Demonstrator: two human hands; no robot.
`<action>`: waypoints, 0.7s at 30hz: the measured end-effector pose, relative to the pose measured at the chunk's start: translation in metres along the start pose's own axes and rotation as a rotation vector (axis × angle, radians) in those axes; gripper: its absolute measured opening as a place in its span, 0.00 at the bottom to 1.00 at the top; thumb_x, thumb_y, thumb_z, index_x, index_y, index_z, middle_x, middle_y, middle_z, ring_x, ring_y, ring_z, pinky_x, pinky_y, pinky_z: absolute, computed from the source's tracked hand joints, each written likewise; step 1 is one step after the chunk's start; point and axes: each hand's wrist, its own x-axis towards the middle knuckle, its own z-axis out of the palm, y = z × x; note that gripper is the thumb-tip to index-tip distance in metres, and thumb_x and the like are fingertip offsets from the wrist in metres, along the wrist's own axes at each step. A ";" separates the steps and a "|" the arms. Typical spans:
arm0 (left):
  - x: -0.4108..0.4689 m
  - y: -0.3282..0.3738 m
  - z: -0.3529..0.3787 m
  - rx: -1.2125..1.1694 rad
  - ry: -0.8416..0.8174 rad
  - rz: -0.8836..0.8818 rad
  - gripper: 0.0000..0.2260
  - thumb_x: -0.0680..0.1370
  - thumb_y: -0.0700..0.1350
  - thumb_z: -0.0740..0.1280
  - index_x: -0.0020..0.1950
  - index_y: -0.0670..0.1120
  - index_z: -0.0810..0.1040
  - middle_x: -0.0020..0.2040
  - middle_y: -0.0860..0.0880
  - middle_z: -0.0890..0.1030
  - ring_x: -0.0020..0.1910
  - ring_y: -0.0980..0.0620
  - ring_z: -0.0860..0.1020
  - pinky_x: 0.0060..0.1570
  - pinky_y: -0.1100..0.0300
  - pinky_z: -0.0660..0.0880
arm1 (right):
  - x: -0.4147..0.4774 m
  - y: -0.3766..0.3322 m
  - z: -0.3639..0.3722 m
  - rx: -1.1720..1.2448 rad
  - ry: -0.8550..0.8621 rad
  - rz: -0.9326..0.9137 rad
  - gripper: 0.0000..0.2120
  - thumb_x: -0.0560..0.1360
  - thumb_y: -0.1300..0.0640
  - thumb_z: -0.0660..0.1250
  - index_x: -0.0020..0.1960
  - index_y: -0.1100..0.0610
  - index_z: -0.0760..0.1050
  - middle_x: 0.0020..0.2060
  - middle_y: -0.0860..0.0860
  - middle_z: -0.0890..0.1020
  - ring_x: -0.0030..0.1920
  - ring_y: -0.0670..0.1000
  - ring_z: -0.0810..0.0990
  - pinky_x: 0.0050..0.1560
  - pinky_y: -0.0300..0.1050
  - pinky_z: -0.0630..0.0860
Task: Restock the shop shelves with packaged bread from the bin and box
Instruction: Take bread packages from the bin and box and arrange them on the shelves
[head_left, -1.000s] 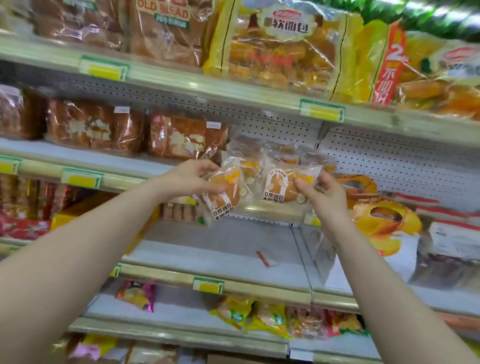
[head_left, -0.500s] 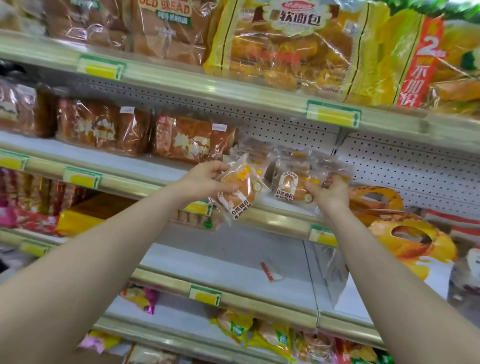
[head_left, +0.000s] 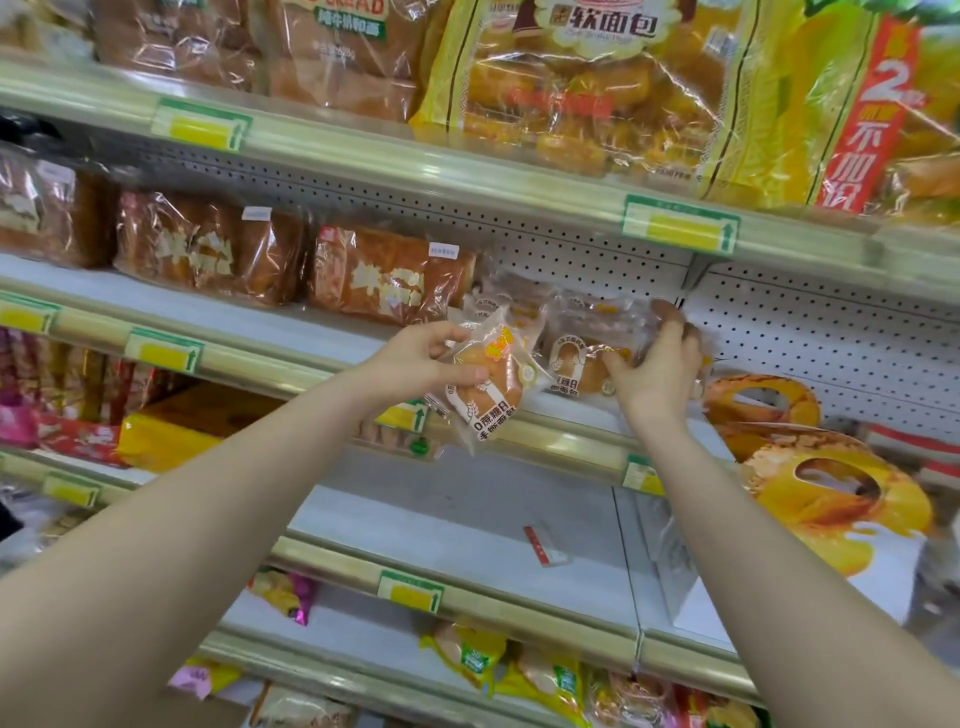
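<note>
My left hand (head_left: 415, 361) pinches a small clear-wrapped bun packet (head_left: 491, 387) by its upper left corner, and the packet hangs tilted in front of the middle shelf (head_left: 291, 325). My right hand (head_left: 657, 371) grips a second bun packet (head_left: 576, 358), which stands on that shelf against more packets of the same kind (head_left: 501, 306) behind it. Both arms reach up from below. The bin and box are out of view.
Brown loaves in clear bags (head_left: 384, 275) fill the middle shelf to the left. Large yellow bread bags (head_left: 582, 78) sit on the top shelf. Orange handled bags (head_left: 831, 488) hang at the right. The shelf below (head_left: 467, 525) holds a small red tag (head_left: 543, 543).
My right hand has pushed its packet up and back onto the middle shelf among the others. My left hand has risen slightly with its packet. The view has moved closer to the shelves.
</note>
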 end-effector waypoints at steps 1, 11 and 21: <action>0.000 0.003 0.001 0.007 -0.016 0.013 0.18 0.72 0.42 0.75 0.61 0.48 0.78 0.51 0.49 0.85 0.48 0.51 0.84 0.50 0.57 0.79 | -0.004 -0.004 -0.003 0.046 0.006 -0.088 0.27 0.73 0.52 0.73 0.69 0.53 0.68 0.63 0.55 0.73 0.64 0.56 0.71 0.63 0.53 0.70; 0.015 0.022 0.036 0.124 -0.103 0.163 0.19 0.70 0.43 0.77 0.60 0.49 0.80 0.55 0.52 0.83 0.55 0.56 0.81 0.62 0.55 0.75 | -0.040 -0.010 -0.026 0.530 -0.663 -0.023 0.23 0.69 0.53 0.78 0.61 0.48 0.75 0.54 0.50 0.84 0.57 0.49 0.82 0.59 0.47 0.77; 0.015 0.005 0.038 0.650 0.261 0.562 0.20 0.74 0.43 0.73 0.65 0.51 0.77 0.61 0.54 0.79 0.60 0.54 0.74 0.59 0.63 0.67 | -0.032 0.015 -0.044 0.645 -0.284 0.253 0.17 0.71 0.54 0.77 0.55 0.51 0.73 0.53 0.51 0.83 0.54 0.50 0.81 0.59 0.49 0.75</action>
